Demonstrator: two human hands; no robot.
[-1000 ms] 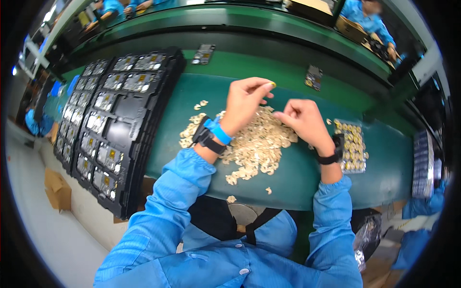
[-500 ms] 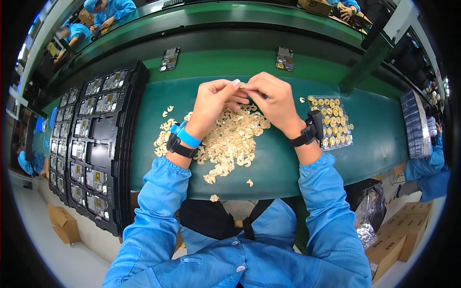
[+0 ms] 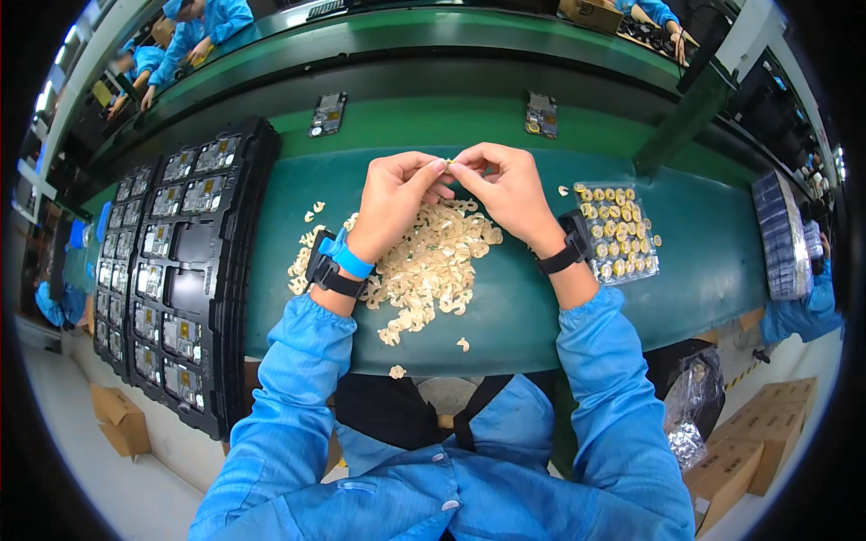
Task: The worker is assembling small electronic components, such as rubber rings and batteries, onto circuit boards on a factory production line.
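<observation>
Above the far edge of a heap of cream, crescent-shaped pieces (image 3: 437, 261), my two hands meet at the fingertips. My left hand (image 3: 395, 194) is closed in a pinch, and so is my right hand (image 3: 507, 189). Between them is a small yellowish piece (image 3: 448, 166), mostly covered by thumbs and fingers; its exact kind cannot be made out. To the right of my right wrist lies a clear plastic tray (image 3: 642, 274) with rows of round yellow parts (image 3: 618, 229). A few loose cream pieces are scattered around the heap.
Stacked black trays (image 3: 263, 171) of circuit boards stand at the left. Beyond the green mat, two circuit boards lie apart, a left one (image 3: 327, 114) and a right one (image 3: 541, 114). A post (image 3: 672, 135) rises at the right, near stacked clear packs (image 3: 781, 236). Co-workers sit across the line.
My right hand has dropped slightly and turned, its fingertips now pressing closer to my left ones around the small piece. The view has shifted a little. Co-workers across the line have moved their arms.
</observation>
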